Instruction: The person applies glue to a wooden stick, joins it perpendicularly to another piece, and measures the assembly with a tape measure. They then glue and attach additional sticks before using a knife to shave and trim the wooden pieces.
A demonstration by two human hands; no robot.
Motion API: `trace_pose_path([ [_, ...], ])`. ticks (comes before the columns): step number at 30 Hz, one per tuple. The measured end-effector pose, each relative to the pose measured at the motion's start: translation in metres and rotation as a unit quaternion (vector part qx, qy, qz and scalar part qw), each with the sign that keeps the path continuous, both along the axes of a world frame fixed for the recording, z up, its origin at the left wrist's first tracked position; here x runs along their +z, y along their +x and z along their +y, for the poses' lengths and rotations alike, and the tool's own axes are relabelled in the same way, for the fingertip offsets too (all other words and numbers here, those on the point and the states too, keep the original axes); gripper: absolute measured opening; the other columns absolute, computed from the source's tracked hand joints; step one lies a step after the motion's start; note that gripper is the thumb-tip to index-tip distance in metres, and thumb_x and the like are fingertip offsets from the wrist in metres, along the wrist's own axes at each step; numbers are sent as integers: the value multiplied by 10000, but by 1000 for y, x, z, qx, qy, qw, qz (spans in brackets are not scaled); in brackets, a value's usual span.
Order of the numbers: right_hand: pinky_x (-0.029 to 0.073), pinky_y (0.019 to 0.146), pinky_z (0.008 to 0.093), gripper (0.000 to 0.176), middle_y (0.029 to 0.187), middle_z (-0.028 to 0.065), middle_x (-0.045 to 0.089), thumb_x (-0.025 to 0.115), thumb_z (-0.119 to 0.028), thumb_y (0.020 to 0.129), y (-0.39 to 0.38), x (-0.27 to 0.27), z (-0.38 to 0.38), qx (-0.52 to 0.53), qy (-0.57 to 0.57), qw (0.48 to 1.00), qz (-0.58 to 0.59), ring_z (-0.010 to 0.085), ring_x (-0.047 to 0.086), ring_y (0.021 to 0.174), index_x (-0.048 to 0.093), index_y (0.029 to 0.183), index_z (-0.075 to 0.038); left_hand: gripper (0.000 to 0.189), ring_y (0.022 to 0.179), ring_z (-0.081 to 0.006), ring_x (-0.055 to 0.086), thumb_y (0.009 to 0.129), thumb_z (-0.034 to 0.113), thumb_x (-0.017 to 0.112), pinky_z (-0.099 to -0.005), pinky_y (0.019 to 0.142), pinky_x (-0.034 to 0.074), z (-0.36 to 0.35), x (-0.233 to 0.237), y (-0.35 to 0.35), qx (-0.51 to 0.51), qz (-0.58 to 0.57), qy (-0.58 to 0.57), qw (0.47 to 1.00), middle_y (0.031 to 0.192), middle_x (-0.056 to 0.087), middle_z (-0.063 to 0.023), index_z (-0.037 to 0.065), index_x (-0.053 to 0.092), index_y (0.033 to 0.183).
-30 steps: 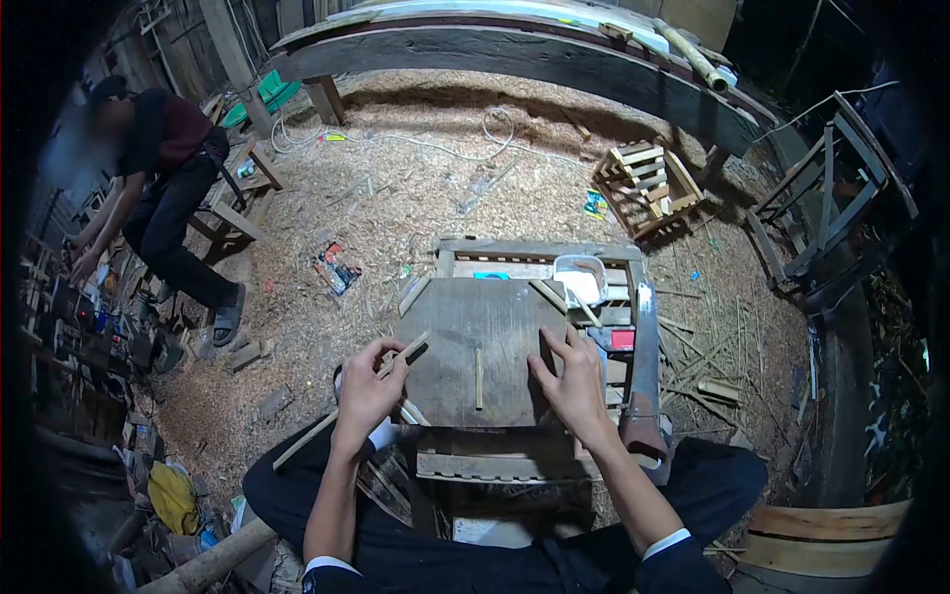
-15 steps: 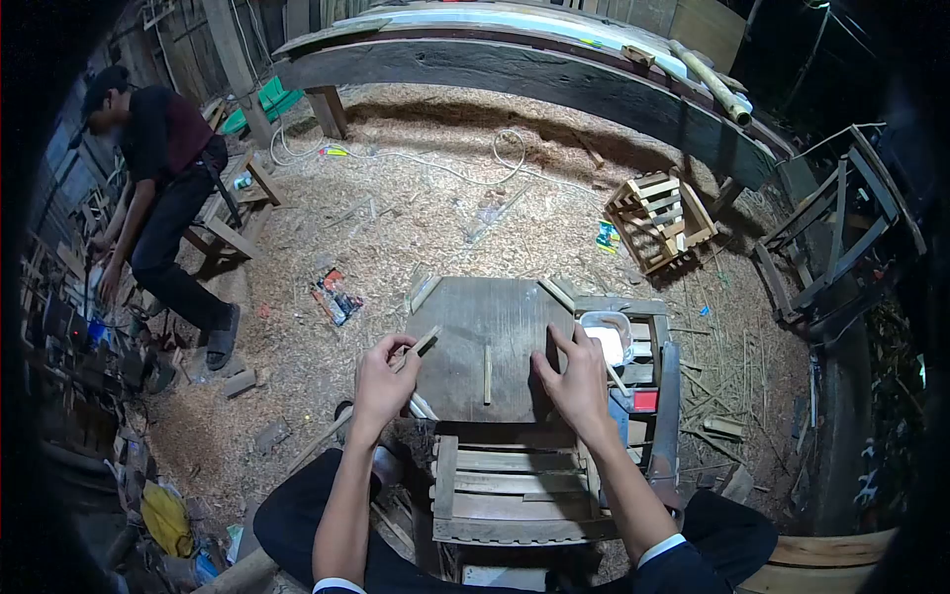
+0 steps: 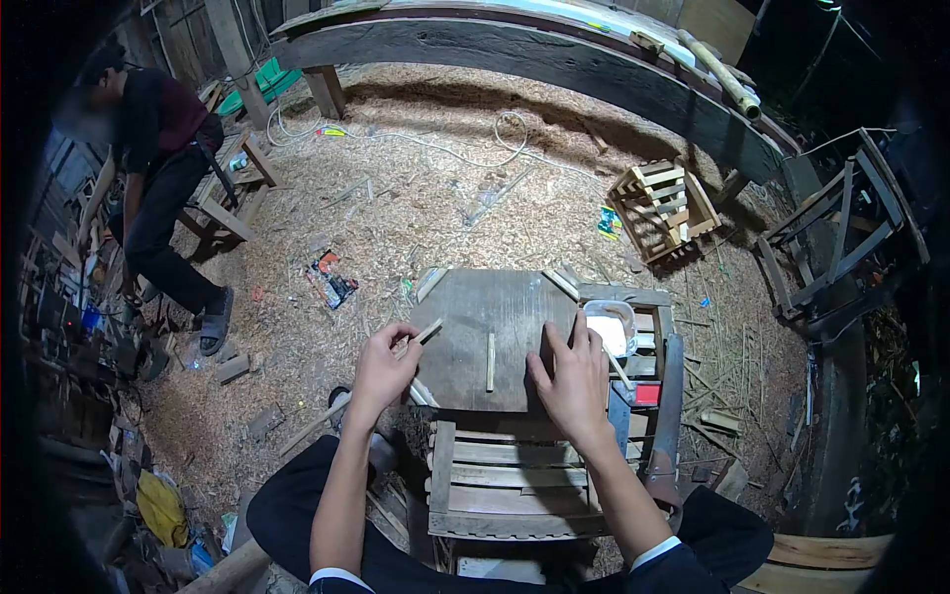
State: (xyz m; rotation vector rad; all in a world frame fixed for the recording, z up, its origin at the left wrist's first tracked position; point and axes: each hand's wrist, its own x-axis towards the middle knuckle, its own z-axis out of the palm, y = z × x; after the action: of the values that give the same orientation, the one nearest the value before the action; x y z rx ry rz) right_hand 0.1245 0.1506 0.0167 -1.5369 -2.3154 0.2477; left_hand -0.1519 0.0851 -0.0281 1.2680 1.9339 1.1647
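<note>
My left hand (image 3: 388, 368) pinches a short wooden stick (image 3: 429, 331) over the left edge of a dark wooden board (image 3: 465, 307). My right hand (image 3: 572, 381) rests at the board's right edge, fingers apart, holding nothing that I can see. Near the middle of the board lies another thin stick (image 3: 490, 362). Small wood strips sit at the board's two far corners and its near left corner. Right of the board stands a plastic tub (image 3: 610, 327) with white contents, a stick leaning by it. A slatted wooden crate (image 3: 515, 476) is below the board, nearer my body.
Another slatted crate (image 3: 665, 213) lies on the shavings at the right. A long workbench (image 3: 515, 61) spans the back. At the left a person (image 3: 163, 188) bends over beside a wooden stool (image 3: 228, 220). A red box (image 3: 646, 395) sits right of my right hand.
My right hand's fingers have drawn closer together along the board's edge. The left hand still holds its stick. The person at the left has shifted, and the view has moved slightly.
</note>
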Motion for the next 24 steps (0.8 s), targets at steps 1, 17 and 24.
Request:
trace_pose_path([
  [1, 387, 1110, 588, 530, 1534, 372, 437, 713, -280, 945, 1, 0, 0, 0, 2, 1000, -1, 503, 494, 1318, 626, 1408, -37, 267, 945, -279, 752, 905, 175, 704, -385, 900, 557, 0, -1, -1, -2, 4, -1, 1000, 979, 767, -200, -31, 731, 1073],
  [17, 333, 1138, 570, 442, 1497, 239, 517, 737, -264, 936, -16, 0, -40, 130, 69, 989, 18, 399, 462, 1400, 659, 1354, -147, 240, 924, -315, 762, 913, 157, 696, -367, 864, 575, -30, 25, 7, 14, 26, 76, 997, 992, 768, -208, -31, 723, 1059],
  [24, 352, 1129, 551, 424, 1460, 234, 549, 740, -280, 939, -21, -14, -54, 157, 52, 986, 30, 400, 486, 1373, 675, 1339, -159, 209, 1090, -360, 757, 916, 93, 679, -394, 921, 585, -80, 50, 18, 8, 20, -4, 1000, 1300, 699, -276, -13, 706, 1094],
])
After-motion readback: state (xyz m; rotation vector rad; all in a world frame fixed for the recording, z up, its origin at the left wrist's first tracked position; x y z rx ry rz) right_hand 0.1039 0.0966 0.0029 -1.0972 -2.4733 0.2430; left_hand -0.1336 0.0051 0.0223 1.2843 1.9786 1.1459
